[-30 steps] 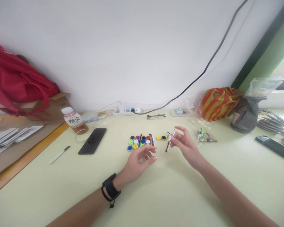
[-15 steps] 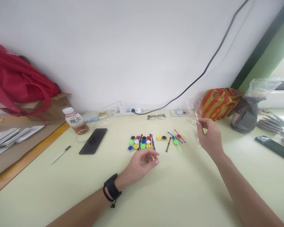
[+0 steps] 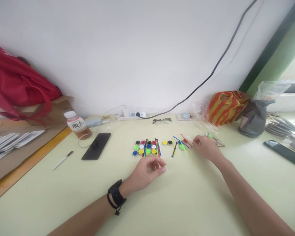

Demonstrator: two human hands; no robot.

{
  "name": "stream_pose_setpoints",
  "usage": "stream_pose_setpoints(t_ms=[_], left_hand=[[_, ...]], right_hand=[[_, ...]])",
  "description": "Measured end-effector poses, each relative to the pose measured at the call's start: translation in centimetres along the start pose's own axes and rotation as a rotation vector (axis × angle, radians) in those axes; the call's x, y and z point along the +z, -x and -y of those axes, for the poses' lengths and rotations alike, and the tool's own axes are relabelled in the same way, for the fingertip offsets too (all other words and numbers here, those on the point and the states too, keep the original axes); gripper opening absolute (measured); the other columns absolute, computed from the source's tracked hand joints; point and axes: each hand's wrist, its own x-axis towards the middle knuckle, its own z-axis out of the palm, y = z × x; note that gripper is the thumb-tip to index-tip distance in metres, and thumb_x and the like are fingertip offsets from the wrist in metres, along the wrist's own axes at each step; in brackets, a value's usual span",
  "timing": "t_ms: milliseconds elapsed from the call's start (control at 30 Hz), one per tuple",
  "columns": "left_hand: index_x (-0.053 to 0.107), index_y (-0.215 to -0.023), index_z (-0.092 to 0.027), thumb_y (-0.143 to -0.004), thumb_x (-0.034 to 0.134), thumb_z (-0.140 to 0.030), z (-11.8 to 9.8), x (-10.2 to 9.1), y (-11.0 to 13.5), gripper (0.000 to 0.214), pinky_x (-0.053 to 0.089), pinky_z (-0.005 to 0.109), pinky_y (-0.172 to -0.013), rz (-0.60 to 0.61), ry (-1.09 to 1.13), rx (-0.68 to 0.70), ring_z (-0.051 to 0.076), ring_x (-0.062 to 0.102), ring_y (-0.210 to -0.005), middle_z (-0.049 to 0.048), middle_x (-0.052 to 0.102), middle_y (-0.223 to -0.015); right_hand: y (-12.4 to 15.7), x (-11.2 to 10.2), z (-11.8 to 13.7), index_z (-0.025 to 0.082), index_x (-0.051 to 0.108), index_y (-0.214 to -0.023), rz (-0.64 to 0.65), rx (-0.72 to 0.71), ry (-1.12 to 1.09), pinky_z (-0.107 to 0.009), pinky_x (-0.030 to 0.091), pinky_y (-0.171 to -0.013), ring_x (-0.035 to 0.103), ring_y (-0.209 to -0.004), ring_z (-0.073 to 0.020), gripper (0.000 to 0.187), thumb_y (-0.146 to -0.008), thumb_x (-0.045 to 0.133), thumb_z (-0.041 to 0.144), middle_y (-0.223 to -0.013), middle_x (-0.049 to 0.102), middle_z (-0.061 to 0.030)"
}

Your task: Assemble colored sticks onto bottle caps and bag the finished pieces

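Note:
Several small coloured discs (image 3: 145, 148) lie in rows on the pale table (image 3: 177, 200), with coloured sticks (image 3: 157, 147) laid among them. More loose sticks (image 3: 183, 143) in blue, red, green and black lie just right of them. My right hand (image 3: 206, 148) rests on the table beside these sticks, fingertips pinched on a thin white stick. A small clear packet of parts (image 3: 215, 140) lies just behind that hand. My left hand (image 3: 148, 171), with a black band on its wrist, hovers in front of the discs. Its fingers are curled towards the thumb and nothing shows in them.
A black phone (image 3: 95, 146), a drink bottle (image 3: 76, 126) and a white pen (image 3: 62, 160) lie at the left. Glasses (image 3: 162, 121) and a power strip (image 3: 131, 115) sit by the wall. A striped bag (image 3: 226, 106), a grey bag (image 3: 255, 119) and another phone (image 3: 284, 152) are at the right.
My right hand rose to the right with the white stick, then came down to the table beside the loose sticks. My left hand curled its fingers a little and barely moved.

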Motion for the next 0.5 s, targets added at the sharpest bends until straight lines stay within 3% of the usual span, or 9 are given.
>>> stream_pose_setpoints(t_ms=[200, 367, 500], left_hand=[[0.074, -0.091, -0.017, -0.089, 0.073, -0.036, 0.1, 0.0, 0.0, 0.019, 0.051, 0.03, -0.072, 0.009, -0.017, -0.01, 0.016, 0.059, -0.075, 0.0072, 0.07, -0.091], [0.074, -0.093, -0.017, -0.09, 0.072, -0.035, 0.3, 0.0, 0.1, 0.018, 0.05, 0.031, -0.073, 0.022, -0.037, -0.019, 0.016, 0.059, -0.076, 0.0073, 0.069, -0.092], [0.073, -0.093, -0.017, -0.09, 0.072, -0.035, 0.4, 0.0, 0.1, 0.018, 0.05, 0.031, -0.072, 0.03, -0.039, -0.021, 0.016, 0.06, -0.076, 0.0071, 0.069, -0.092]], right_hand=[[0.7, -0.6, 1.4, 0.02, 0.075, -0.081, 0.106, 0.034, -0.242, -0.031, 0.046, -0.063, 0.07, -0.075, -0.0239, 0.021, -0.087, 0.059, 0.033, -0.086, 0.078, -0.0099], [1.1, -1.5, 2.4, 0.02, 0.069, -0.071, 0.197, -0.027, -0.256, -0.031, 0.041, -0.058, 0.064, -0.062, -0.0209, 0.04, -0.095, 0.047, 0.042, -0.069, 0.073, -0.0068], [1.4, -1.5, 3.1, 0.021, 0.07, -0.083, 0.015, -0.025, -0.215, -0.031, 0.042, -0.062, 0.065, -0.07, -0.0221, 0.032, -0.095, 0.05, 0.043, -0.08, 0.074, -0.0075]])
